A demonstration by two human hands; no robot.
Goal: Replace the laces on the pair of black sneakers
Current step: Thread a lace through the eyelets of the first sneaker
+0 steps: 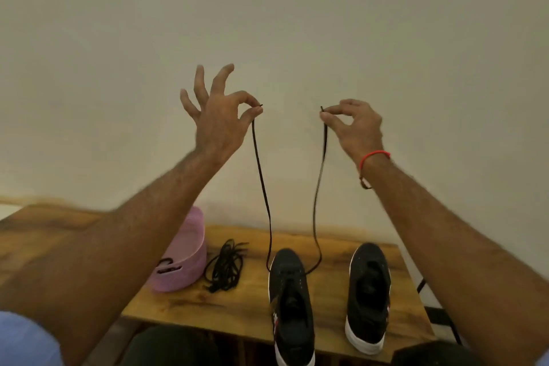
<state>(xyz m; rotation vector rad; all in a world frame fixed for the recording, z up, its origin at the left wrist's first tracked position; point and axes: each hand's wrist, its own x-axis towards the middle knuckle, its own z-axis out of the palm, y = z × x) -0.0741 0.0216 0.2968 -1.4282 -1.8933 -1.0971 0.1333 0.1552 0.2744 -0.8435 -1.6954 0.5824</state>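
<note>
Two black sneakers with white soles stand on a wooden table (231,312). The left sneaker (292,306) has a black lace (263,187) threaded through its front eyelets, and both lace ends rise high above it. My left hand (218,116) pinches one lace tip between thumb and forefinger, other fingers spread. My right hand (353,125), with a red thread at the wrist, pinches the other tip at about the same height. The right sneaker (368,297) has no lace. A loose bundle of black laces (224,266) lies left of the sneakers.
A pink basket (185,258) stands on the table left of the lace bundle, with something dark hanging at its rim. A plain wall fills the view behind. My knees show below the table's near edge.
</note>
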